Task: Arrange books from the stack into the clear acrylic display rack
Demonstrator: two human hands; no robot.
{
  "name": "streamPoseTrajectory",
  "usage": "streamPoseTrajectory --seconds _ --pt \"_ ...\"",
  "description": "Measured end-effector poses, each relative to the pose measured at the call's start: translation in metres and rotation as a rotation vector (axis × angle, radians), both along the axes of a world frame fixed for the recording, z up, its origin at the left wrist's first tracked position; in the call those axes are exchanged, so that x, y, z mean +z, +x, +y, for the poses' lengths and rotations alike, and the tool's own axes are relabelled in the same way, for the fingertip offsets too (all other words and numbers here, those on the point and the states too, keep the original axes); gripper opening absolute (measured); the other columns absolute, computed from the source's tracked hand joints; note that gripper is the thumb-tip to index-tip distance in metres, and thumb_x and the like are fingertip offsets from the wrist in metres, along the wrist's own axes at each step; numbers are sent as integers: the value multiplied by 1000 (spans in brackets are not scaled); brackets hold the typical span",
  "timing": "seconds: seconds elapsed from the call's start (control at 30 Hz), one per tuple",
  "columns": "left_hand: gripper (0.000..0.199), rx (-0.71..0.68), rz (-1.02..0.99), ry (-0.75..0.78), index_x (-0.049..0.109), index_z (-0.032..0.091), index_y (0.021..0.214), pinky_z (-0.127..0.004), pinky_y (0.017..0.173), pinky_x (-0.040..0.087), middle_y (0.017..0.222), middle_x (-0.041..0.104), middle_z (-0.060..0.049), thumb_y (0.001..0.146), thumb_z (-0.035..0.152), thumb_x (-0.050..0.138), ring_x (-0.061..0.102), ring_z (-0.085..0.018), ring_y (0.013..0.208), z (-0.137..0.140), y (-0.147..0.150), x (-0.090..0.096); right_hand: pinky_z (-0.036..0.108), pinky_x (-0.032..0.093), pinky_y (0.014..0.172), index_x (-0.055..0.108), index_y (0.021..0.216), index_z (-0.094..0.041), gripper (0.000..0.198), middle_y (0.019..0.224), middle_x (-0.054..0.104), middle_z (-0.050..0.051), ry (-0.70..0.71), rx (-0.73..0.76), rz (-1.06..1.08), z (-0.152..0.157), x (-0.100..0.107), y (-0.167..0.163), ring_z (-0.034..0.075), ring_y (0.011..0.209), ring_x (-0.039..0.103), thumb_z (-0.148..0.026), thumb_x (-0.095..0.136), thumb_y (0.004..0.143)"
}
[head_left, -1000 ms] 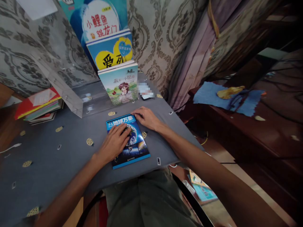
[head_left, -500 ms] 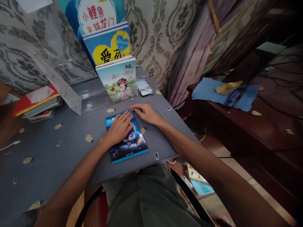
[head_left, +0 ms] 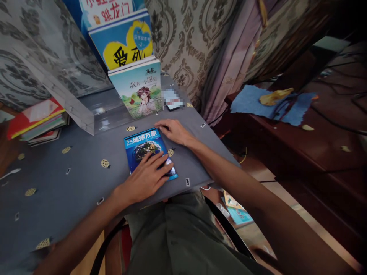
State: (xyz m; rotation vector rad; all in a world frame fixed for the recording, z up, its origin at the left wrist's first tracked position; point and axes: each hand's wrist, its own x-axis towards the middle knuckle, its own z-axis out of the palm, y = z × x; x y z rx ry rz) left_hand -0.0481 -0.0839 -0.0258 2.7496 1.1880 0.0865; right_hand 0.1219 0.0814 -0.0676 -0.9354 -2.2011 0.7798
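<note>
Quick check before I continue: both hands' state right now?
Left hand: open, spread across the blue book.
Right hand: at its top right corner; cannot tell whether gripping.

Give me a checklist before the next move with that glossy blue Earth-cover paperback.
1. Glossy blue Earth-cover paperback flat on grey pineapple-print tablecloth: ok.
2. Paperback closed: ok.
3. Paperback's whole front visible: not ok; bare left hand lies over its lower part.
4. Firm grip by bare right hand at the top-right corner: cannot tell.
5. Rectangular dark-edged phone apart from bare right hand: ok.
</note>
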Motion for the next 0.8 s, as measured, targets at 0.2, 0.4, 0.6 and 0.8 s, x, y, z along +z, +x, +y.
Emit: streamPoseTrajectory --seconds 0.2,0.4,0.6,0.8 --pt "42 -42 58 29 47 25 145 -55 121 28 156 47 -10 104 32 45 35 -27 149 -19 3 -6 35 51 95 72 116 -20 32 115 76 5 6 0 -6 -2 2 0 22 106 70 -12 51 94" --pt "51 -68 112 27 46 26 146 -50 123 26 158 45 -7 98 9 39 33 -22 150 -18 -22 0 36 52 96 71 119 -20 34 118 75 5 -19 -12 -4 -1 1 1 21 108 68 -13 50 94" --pt "56 16 126 10 60 28 129 -47 118 32 150 55 -2 87 -2 37 42 -19 145 -22 -71 9 40 49 99 70 121 -20 34 120 74 7 21 -54 -50 1 0 1 24 111 66 -12 52 93" --pt "25 237 116 68 63 21 108 -42 92 52 111 71 -7 102 30 41 66 -24 103 -7 -57 26 33 52 82 70 118 -17 30 92 78 5 -95 -47 11 -1 8 1 19 83 70 -15 51 95"
